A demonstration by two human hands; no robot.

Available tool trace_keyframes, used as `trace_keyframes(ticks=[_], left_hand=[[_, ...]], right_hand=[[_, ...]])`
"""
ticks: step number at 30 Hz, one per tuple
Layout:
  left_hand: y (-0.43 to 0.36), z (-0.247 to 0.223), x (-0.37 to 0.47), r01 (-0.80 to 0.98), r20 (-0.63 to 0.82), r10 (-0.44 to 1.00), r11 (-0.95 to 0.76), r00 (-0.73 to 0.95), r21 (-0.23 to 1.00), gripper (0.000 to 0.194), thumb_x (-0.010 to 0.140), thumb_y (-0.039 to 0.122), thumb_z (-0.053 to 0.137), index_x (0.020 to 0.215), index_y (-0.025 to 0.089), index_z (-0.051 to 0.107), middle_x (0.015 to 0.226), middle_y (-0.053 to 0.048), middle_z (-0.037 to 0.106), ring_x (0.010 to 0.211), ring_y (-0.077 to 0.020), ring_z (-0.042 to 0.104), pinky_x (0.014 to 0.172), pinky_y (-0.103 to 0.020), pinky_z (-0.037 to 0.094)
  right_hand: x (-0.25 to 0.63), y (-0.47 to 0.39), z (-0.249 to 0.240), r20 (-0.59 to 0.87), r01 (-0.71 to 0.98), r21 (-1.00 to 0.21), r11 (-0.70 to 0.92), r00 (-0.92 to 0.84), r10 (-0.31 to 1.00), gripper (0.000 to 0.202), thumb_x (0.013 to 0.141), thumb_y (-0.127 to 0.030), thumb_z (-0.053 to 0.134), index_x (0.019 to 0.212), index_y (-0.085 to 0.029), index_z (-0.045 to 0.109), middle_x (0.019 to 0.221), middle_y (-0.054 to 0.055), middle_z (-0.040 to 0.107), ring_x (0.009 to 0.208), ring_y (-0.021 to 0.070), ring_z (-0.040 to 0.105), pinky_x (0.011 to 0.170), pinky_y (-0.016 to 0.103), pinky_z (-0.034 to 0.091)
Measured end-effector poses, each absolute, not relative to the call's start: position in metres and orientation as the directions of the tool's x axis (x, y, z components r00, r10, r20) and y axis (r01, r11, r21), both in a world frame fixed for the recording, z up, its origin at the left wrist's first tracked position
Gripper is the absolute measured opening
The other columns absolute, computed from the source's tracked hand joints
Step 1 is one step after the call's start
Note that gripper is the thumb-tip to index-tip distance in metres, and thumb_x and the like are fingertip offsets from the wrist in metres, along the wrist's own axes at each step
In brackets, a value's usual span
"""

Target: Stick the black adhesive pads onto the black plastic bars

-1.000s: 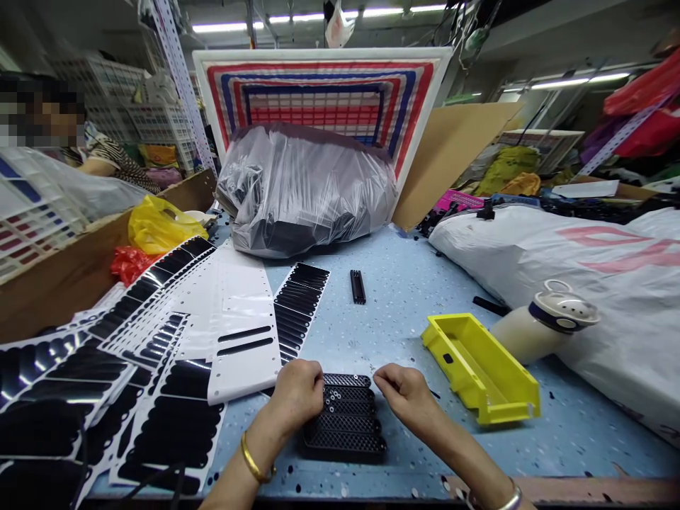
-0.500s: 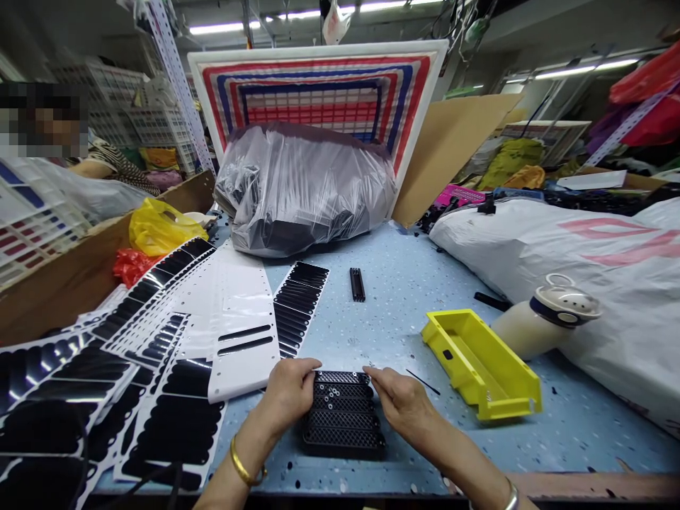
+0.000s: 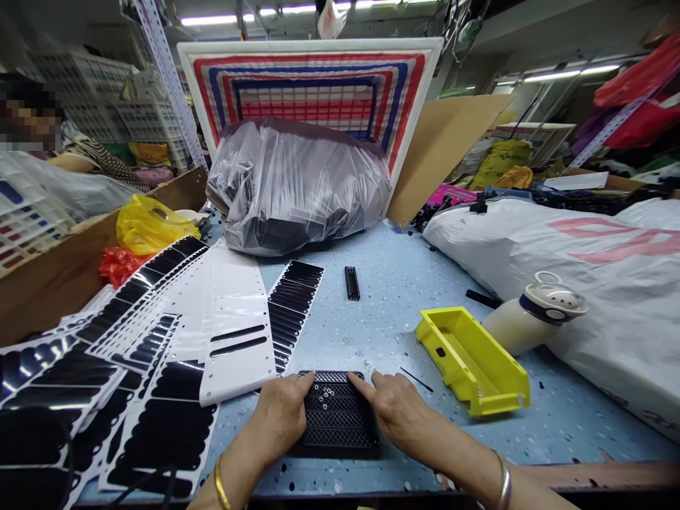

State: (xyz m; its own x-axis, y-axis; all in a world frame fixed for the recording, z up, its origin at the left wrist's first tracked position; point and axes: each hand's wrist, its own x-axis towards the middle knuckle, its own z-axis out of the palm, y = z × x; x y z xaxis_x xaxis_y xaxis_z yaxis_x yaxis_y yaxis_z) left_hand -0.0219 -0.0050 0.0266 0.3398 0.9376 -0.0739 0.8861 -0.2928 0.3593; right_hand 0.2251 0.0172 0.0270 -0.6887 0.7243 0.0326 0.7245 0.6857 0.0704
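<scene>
In front of me a row of black strips with a diamond pattern lies side by side as one block near the table's front edge. Several small white rings rest loose on its upper left part. My left hand grips the block's left side, its thumb on the top left corner. At the right side is my right hand, its index finger stretched onto the far strip and the other fingers curled by the edge. What lies under the fingertips is hidden. Beyond, a small black strip piece lies alone on the table.
A yellow bin and a cream bottle stand to the right, with a thin black rod nearby. White sheets of black stickers cover the left. A plastic-wrapped bundle sits at the back; a white sack lies at right.
My right index fingertip has moved left from the block's top right corner onto the far strip. The left thumb stays at its corner. The whole view has shifted slightly.
</scene>
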Motion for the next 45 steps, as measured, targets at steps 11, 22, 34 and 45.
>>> trace_keyframes(ticks=[11,22,34,45], left_hand=[[-0.005,0.026,-0.02,0.887,-0.064,0.938,-0.297,0.339,0.354,0.056,0.083,-0.002,0.036,0.131,0.012,0.061,0.098,-0.015,0.073,0.091,-0.0298,0.071,0.083,-0.043,0.058],[-0.006,0.017,-0.02,0.883,0.046,0.937,-0.342,0.346,0.321,0.052,0.082,-0.002,0.039,0.125,0.013,0.063,0.087,-0.012,0.072,0.079,-0.0279,0.071,0.073,-0.043,0.06],[-0.005,0.028,-0.024,0.887,0.002,0.934,-0.339,0.357,0.313,0.06,0.08,-0.002,0.04,0.136,0.013,0.055,0.097,-0.013,0.073,0.087,-0.0284,0.072,0.08,-0.044,0.06],[-0.011,0.024,-0.042,0.892,-0.057,0.917,-0.368,0.395,0.264,0.068,0.076,-0.002,0.044,0.142,0.014,0.05,0.092,-0.014,0.075,0.081,-0.0284,0.072,0.075,-0.044,0.06]], right_hand=[[0.23,0.019,0.055,-0.04,0.658,0.144,0.739,-0.743,0.669,0.064,0.062,0.007,0.047,0.12,-0.014,0.061,0.082,0.011,0.065,0.069,0.0233,0.059,0.067,0.036,0.035],[0.246,0.026,0.032,-0.015,0.697,-0.512,0.502,-0.592,0.806,0.047,0.097,-0.02,0.029,0.132,-0.018,0.061,0.084,0.009,0.076,0.072,0.0209,0.069,0.068,0.032,0.051],[0.248,0.026,0.002,0.207,0.642,-0.13,0.755,-0.727,0.654,0.058,0.085,-0.001,0.033,0.139,-0.011,0.05,0.076,0.009,0.072,0.059,0.0186,0.066,0.056,0.027,0.044],[0.252,0.031,-0.013,0.261,0.588,-0.088,0.804,-0.765,0.589,0.069,0.074,0.002,0.04,0.141,-0.012,0.044,0.072,0.006,0.073,0.055,0.0168,0.065,0.051,0.025,0.04]])
